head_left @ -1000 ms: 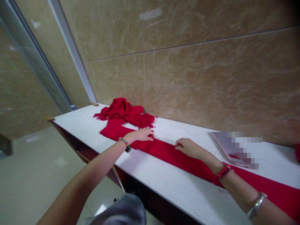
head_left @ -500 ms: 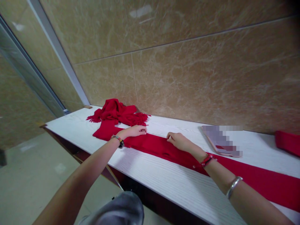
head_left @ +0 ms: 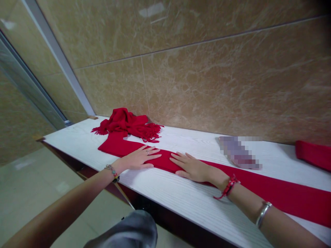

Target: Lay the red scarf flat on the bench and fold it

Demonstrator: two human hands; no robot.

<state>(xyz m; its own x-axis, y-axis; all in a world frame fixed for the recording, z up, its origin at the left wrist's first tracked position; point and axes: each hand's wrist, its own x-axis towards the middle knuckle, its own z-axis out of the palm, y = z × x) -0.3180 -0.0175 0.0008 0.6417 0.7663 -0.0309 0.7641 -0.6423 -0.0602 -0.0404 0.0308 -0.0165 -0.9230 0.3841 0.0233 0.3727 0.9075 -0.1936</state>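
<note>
A long red scarf (head_left: 271, 191) lies stretched along a white wood-grain shelf (head_left: 181, 203). Its far end is bunched in a fringed heap (head_left: 126, 124) by the wall. My left hand (head_left: 139, 157) rests flat on the scarf, fingers spread, palm down. Close to its right, my right hand (head_left: 190, 166) also lies flat and open on the scarf, fingers pointing left. Both wrists wear bracelets; the right forearm also carries a silver bangle. Neither hand holds anything.
A pink flat object, blurred out (head_left: 238, 151), lies on the shelf near the marble-tiled wall. Another red cloth (head_left: 314, 155) sits at the far right. The shelf's front edge drops to a tiled floor (head_left: 31, 186) on the left.
Both hands moved from pinching the scarf's far edge to lying flat and open on it. They are closer together now, and nearer the front edge.
</note>
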